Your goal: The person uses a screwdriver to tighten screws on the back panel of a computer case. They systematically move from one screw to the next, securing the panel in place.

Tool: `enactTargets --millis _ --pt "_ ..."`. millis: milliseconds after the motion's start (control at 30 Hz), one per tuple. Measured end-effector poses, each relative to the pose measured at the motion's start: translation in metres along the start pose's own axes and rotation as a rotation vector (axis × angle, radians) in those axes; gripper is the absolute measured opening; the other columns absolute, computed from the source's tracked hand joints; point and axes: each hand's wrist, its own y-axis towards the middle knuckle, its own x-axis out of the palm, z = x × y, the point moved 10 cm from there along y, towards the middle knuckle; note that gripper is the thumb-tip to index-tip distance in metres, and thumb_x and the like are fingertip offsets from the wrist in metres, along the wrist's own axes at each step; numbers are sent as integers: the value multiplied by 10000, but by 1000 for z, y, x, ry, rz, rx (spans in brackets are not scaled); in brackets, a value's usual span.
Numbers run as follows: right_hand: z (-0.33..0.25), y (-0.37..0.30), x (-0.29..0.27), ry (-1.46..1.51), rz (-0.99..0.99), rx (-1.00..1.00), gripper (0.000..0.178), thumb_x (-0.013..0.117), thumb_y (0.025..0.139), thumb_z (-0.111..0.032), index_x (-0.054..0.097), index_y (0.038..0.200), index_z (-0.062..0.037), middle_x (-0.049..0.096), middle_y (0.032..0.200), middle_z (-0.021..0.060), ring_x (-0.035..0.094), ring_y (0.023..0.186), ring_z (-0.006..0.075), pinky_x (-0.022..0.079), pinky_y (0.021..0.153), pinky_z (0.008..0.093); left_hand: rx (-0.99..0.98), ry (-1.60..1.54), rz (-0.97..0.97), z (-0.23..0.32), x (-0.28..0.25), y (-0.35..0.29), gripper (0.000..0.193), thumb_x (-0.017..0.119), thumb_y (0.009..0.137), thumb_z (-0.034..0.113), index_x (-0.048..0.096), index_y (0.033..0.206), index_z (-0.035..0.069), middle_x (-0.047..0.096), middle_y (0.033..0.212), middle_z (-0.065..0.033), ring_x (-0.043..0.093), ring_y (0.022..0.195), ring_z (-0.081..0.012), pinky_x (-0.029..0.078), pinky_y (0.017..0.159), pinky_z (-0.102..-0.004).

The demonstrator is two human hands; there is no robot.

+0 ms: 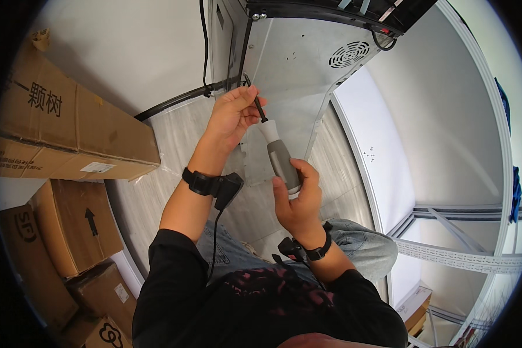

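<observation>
A cordless screwdriver (pixel 282 162) with a grey and white handle and a long dark shaft slants up and to the left in front of me. My right hand (pixel 303 197) is closed around the rear end of its handle. The fingers of my left hand (pixel 233 115) pinch the dark shaft near its tip. That tip is close to the left edge of a grey metal panel (pixel 293 69), part of a machine housing with a round slotted vent. Whether the tip touches a screw there cannot be made out.
Cardboard boxes (pixel 81 220) are stacked along the left side. A black cable (pixel 205 49) hangs by the white wall beside the machine. On the right stands a metal-framed rack (pixel 446 255) with white panels. Pale wood-look flooring (pixel 177 124) lies underneath.
</observation>
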Motion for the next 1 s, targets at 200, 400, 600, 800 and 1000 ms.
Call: enactTargets --millis 200,400,600,800,1000 --pt "39 -15 25 652 -99 618 324 454 937 -166 378 1207 -3 569 610 76 514 475 129 406 461 252 -3 5 -7 8 22 -12 180 504 944 206 577 1006 54 654 871 -58 621 718 -137 505 670 -253" --pt "33 -6 17 533 -94 440 434 600 858 -140 366 1197 -2 530 719 62 523 573 129 427 498 239 8 32 -11 3 6 -6 137 536 929 197 582 952 70 652 824 -39 610 689 -101 494 635 -233" --pt "14 1 23 116 -149 211 588 785 658 -73 447 1130 18 488 861 116 545 660 206 462 572 288 54 28 74 1 -7 -7 97 583 903 189 567 855 108 639 751 -10 588 631 -58 462 567 -193" --pt "-1 11 21 85 -125 120 524 758 691 -53 444 1106 7 504 884 108 556 643 189 459 541 272 41 87 82 8 -3 -11 96 568 912 193 578 912 97 640 761 -5 591 646 -66 464 581 -198" --pt "46 -11 38 945 -30 718 364 579 863 -28 380 1167 -16 553 885 92 586 664 130 490 556 253 -11 104 2 19 29 -20 157 541 928 217 587 979 76 650 786 -23 614 670 -98 479 603 -220"
